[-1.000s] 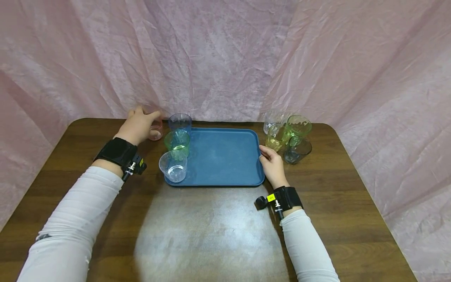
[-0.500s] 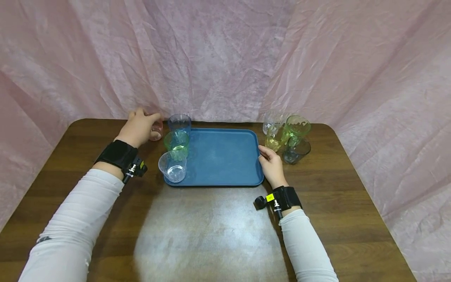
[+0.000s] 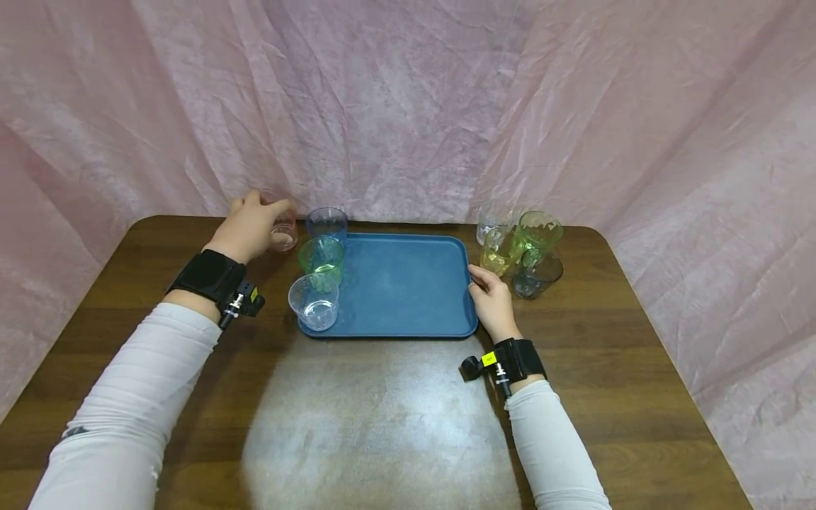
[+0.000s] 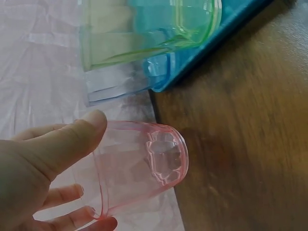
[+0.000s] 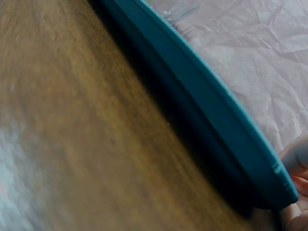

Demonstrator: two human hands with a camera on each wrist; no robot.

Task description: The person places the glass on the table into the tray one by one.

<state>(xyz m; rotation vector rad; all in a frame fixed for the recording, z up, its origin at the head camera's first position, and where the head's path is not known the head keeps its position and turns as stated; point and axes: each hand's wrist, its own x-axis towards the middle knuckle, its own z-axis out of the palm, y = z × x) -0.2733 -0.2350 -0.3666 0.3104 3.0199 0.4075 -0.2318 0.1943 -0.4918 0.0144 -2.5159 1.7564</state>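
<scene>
My left hand (image 3: 245, 228) gripping the pink cup (image 4: 130, 168) left of the tray (image 3: 408, 283), right hand (image 3: 494, 303) pinching the tray's edge.

Mid-frame, the rectangular blue tray (image 3: 408, 287) lies on the brown wood-grain table (image 3: 625, 368); along its left edge, back to front, stand the transparent blue cup (image 3: 327, 224), transparent green cup (image 3: 321, 258) and transparent colourless cup (image 3: 314, 304); upper left, the transparent pink cup (image 4: 142, 166) is in the left hand (image 3: 245, 227); the right hand (image 3: 494, 303) touches the tray's right edge; further right, a transparent colourless tumbler (image 3: 489, 225) behind a transparent yellow tumbler (image 3: 497, 256), a transparent lime tumbler (image 3: 540, 231) behind a transparent grey tumbler (image 3: 537, 276).
</scene>
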